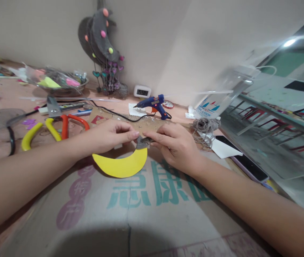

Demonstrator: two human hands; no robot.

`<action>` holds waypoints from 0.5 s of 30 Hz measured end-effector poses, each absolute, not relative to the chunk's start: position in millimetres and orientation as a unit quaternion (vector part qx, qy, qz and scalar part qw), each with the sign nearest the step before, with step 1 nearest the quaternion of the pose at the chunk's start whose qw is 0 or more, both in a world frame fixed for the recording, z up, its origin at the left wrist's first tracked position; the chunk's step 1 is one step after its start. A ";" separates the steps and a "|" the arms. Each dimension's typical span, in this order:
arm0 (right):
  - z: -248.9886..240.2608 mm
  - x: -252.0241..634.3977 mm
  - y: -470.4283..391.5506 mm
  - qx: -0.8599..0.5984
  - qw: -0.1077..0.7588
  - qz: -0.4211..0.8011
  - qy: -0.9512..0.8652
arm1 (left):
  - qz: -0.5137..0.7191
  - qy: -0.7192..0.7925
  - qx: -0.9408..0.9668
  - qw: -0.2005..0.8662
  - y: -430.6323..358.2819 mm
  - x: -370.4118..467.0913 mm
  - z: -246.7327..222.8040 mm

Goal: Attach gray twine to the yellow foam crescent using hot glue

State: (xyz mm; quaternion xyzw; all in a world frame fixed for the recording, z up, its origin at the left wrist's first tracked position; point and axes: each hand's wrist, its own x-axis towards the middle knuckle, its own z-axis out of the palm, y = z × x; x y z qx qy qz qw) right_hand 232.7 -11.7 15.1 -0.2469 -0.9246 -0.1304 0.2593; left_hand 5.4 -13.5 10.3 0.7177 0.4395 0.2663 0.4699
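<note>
A yellow crescent [122, 166], flat like foam or card, lies over the printed cardboard with its right horn pointing up. Grey material [142, 143], a strip or wound yarn, covers that upper horn. Thumb and fingers of my left hand [111, 135] pinch the covered horn from the left. From the right, my right hand [177, 148] closes its fingertips on the loose end of the grey material. I cannot tell whether it is fabric or yarn.
Behind my hands a blue glue gun [152, 103] stands by a small digital clock [142, 91]. Scissors [61, 123] lie left, a grey yarn bundle [206, 128] and phone [245, 162] right. A bowl [66, 89] and grey moon ornament [101, 35] are at the back.
</note>
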 end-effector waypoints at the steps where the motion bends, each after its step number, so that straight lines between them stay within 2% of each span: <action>1: 15.1 232.4 -11.7 -0.248 0.258 -0.131 -0.925 | 0.266 0.440 0.718 0.469 -13.6 5.6 10.3; 15: 15.0 232.1 -12.5 -0.255 0.242 -0.106 -0.930 | 0.266 0.434 0.741 0.438 -13.8 5.5 12.2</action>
